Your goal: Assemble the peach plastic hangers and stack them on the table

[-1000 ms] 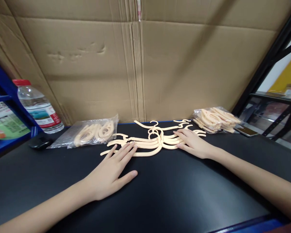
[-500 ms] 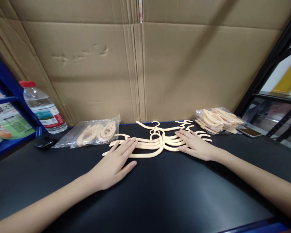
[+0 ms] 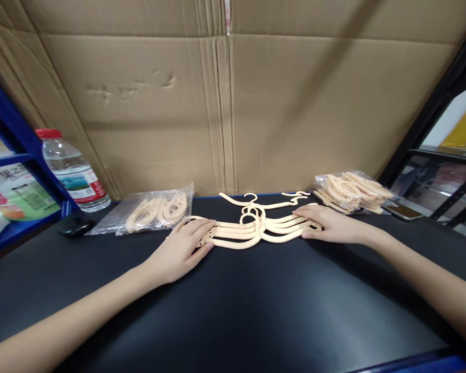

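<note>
Several cream-coloured folding clothes hangers [image 3: 236, 234] lie gathered in a bundle on the black table, their arms spread to both sides. My left hand [image 3: 184, 248] curls round the left ends of the bundle, thumb at the near side and fingers over the far side. Round the right ends closes my right hand [image 3: 326, 224], with its thumb at the near edge. The palms hide part of the hanger ends. Just behind the bundle lies another hanger [image 3: 274, 205], apart from both hands, its hook pointing away from me.
A clear bag of folded hangers [image 3: 174, 207] lies at the left, near a black mouse [image 3: 75, 226] and a water bottle [image 3: 77, 178]. More bagged hangers [image 3: 351, 189] are stacked at the right beside a phone [image 3: 404, 211]. A cardboard wall [image 3: 159, 119] stands behind.
Both hands have gone from lying flat over the hangers to curling round their outer ends. My right hand has shifted outward to the right, and the hanger arms are drawn closer together.
</note>
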Demonstrator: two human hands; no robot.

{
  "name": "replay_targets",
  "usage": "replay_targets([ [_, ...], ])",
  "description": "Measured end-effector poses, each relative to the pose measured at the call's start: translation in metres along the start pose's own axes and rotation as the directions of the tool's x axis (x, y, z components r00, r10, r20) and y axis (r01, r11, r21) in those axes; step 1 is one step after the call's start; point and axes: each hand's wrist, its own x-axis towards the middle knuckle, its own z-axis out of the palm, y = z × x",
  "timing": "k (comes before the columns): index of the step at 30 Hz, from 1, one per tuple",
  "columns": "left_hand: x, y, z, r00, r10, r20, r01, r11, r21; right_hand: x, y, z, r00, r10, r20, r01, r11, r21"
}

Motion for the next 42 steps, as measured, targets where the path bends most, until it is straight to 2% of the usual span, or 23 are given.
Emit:
replay_targets([
  [5,0.001,0.000,0.001,0.997,0.007,-0.083,-0.008,1.000,-0.015,0.000,0.000,-0.001,0.998,-0.020,-0.065,0.022,0.999,0.030],
  [10,0.000,0.000,0.004,0.986,0.016,-0.167,-0.023,0.999,-0.037,0.002,-0.018,-0.002,0.975,-0.111,-0.190,0.144,0.974,0.172],
  [15,-0.003,0.003,0.006,0.967,0.075,-0.245,-0.077,0.997,0.001,0.003,-0.031,0.003,0.979,-0.140,-0.146,0.170,0.962,0.215],
  [25,-0.007,0.007,0.007,0.926,0.217,-0.308,-0.191,0.975,0.111,0.000,-0.019,-0.004,0.986,-0.078,-0.145,0.095,0.989,0.115],
  [29,-0.007,0.004,0.010,0.920,0.221,-0.323,-0.191,0.974,0.122,0.000,-0.012,0.001,0.987,-0.078,-0.137,0.098,0.985,0.142],
  [35,-0.005,0.004,0.010,0.919,0.217,-0.330,-0.189,0.975,0.115,-0.003,-0.010,0.005,0.999,-0.035,-0.020,0.037,0.992,0.119],
  [42,-0.007,0.004,0.011,0.918,0.212,-0.336,-0.196,0.977,0.082,-0.002,-0.013,0.001,0.997,-0.064,-0.042,0.068,0.992,0.109],
])
